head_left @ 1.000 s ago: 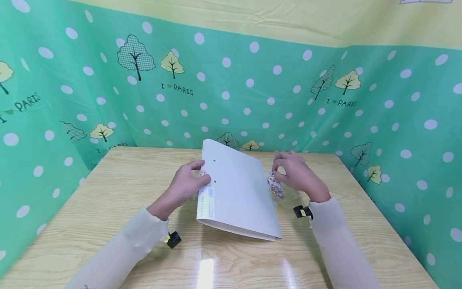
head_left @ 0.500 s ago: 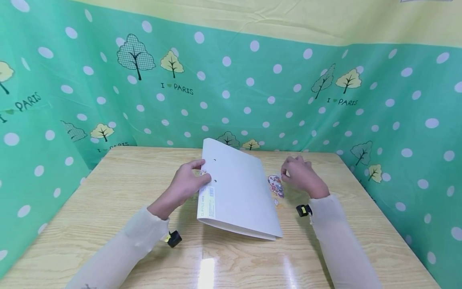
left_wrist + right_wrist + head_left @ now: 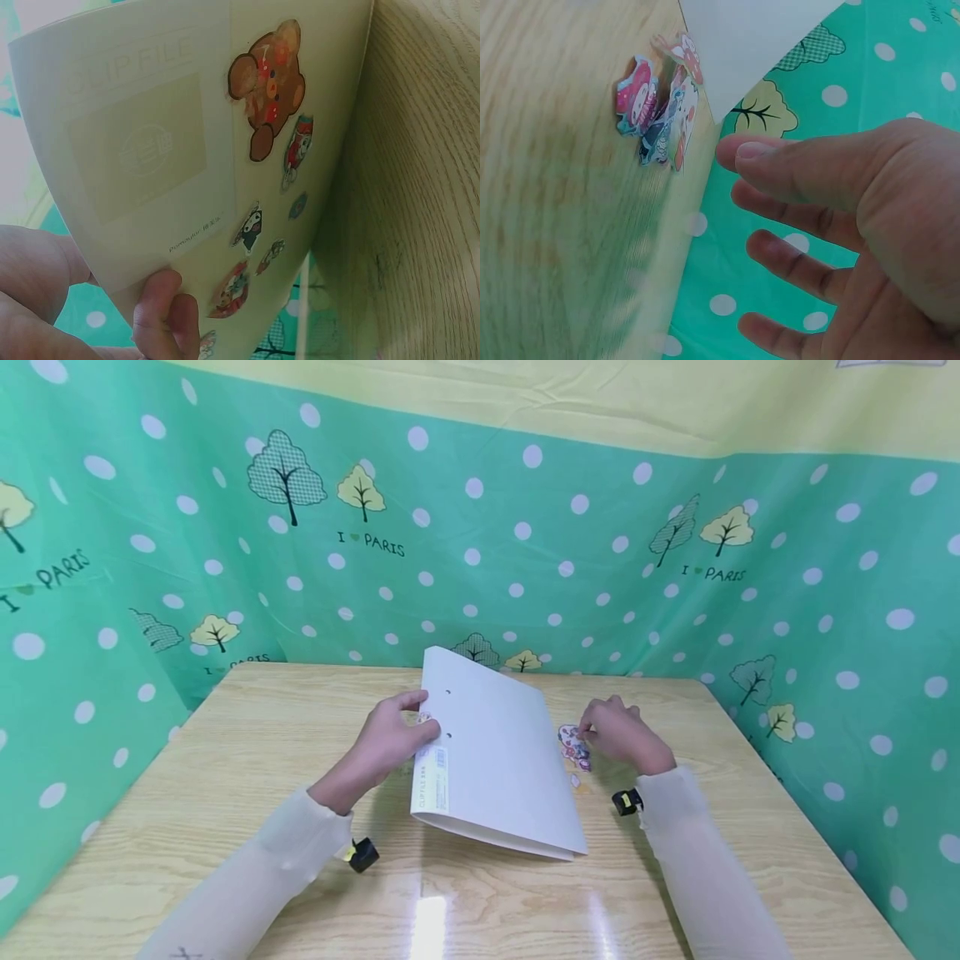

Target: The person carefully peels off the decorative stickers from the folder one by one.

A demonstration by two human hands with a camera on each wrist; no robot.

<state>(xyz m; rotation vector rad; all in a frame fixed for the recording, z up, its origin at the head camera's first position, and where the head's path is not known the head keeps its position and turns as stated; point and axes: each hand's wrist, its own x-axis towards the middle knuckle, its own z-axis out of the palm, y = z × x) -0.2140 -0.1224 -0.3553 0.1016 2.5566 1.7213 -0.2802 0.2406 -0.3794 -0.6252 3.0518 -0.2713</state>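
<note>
My left hand (image 3: 397, 732) grips a white clip file (image 3: 498, 760) by its spine edge, thumb on the face toward the head camera. The file stands tilted over the wooden table. On its other face, in the left wrist view, are several stickers, among them a large brown bear sticker (image 3: 270, 90). To the right of the file, a small cluster of cartoon cutouts (image 3: 575, 752) lies on the table. My right hand (image 3: 618, 732) is at the cluster's right side. In the right wrist view its thumb and index fingertips meet, the other fingers loosely bent, with nothing visible between them.
The wooden table (image 3: 262, 760) fills the foreground. Behind and beside it hangs a green polka-dot cloth (image 3: 450, 585) with tree prints. One pink cutout (image 3: 637, 101) sits at the edge of the cluster in the right wrist view.
My right hand first drew back to the right from the cutouts, then came back in and lower toward them. The left hand keeps its grip and the file stays in place.
</note>
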